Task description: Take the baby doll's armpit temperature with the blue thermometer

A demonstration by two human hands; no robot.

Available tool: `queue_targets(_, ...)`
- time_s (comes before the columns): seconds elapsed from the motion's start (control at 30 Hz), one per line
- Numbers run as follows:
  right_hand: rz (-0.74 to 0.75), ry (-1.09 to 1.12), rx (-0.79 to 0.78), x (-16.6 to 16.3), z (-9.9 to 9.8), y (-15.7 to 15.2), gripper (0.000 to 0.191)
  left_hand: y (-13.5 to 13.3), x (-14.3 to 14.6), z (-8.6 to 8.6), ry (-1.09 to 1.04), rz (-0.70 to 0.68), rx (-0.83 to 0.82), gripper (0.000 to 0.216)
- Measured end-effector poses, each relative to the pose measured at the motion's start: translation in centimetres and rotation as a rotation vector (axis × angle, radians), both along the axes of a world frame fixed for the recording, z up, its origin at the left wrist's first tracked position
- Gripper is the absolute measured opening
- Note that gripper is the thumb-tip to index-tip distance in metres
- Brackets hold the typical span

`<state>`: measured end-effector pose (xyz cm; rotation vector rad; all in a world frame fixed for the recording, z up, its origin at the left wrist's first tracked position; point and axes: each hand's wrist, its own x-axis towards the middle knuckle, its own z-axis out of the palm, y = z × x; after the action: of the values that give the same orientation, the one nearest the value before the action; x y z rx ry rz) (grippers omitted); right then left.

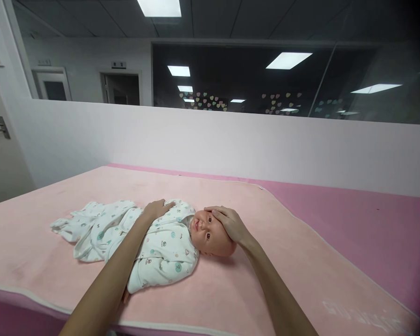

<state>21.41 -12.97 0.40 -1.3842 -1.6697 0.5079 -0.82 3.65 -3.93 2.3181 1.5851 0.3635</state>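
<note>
A baby doll point(205, 233) lies on its back across a pink blanket point(266, 289), its head to the right. It wears a white printed top point(164, 252) and matching trousers point(101, 228). Across the doll's chest, on the far side, rests my left hand point(157, 209), with its fingers stretched out over the cloth. My right hand point(227, 220) lies over the top of the doll's head, fingers extended along the forehead. Neither hand grips anything. One small doll hand point(125, 296) shows under the near sleeve, partly behind my left forearm.
Under the blanket is a darker pink padded surface point(378, 228). A low white wall point(231, 144) with a large window point(259, 74) above runs along the back. A door with a handle point(3, 127) stands at the far left.
</note>
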Motion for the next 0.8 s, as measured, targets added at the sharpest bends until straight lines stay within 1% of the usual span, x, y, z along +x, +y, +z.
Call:
queue_targets(0.13,0.011,0.052,-0.035,0.4,-0.4,0.2,0.032,0.0,0.0,0.1,-0.001,0.002,-0.004,0.07)
queue_targets(0.17,0.008,0.08,-0.036,0.6,-0.5,0.3,0.033,0.0,0.0,0.1,-0.002,0.001,-0.004,0.069)
queue_targets(0.27,-0.003,0.172,-0.019,1.0,-0.7,0.5,0.047,-0.1,-0.1,0.2,-0.003,0.002,-0.004,0.069)
queue_targets(0.3,0.005,0.183,-0.026,1.1,-0.8,0.6,0.047,-0.1,-0.1,0.2,-0.004,0.001,-0.003,0.069)
queue_targets(0.43,0.053,0.164,-0.102,1.4,-0.7,0.7,0.033,-0.2,-0.2,0.2,-0.018,-0.013,0.005,0.068)
queue_targets(0.63,0.096,0.264,-0.136,1.6,-0.2,0.7,0.035,-0.4,-0.3,0.4,-0.015,-0.012,0.003,0.068)
queue_targets(0.8,0.124,0.342,-0.153,2.2,-0.1,0.7,0.03,-0.4,-0.4,0.3,-0.031,-0.014,0.016,0.067)
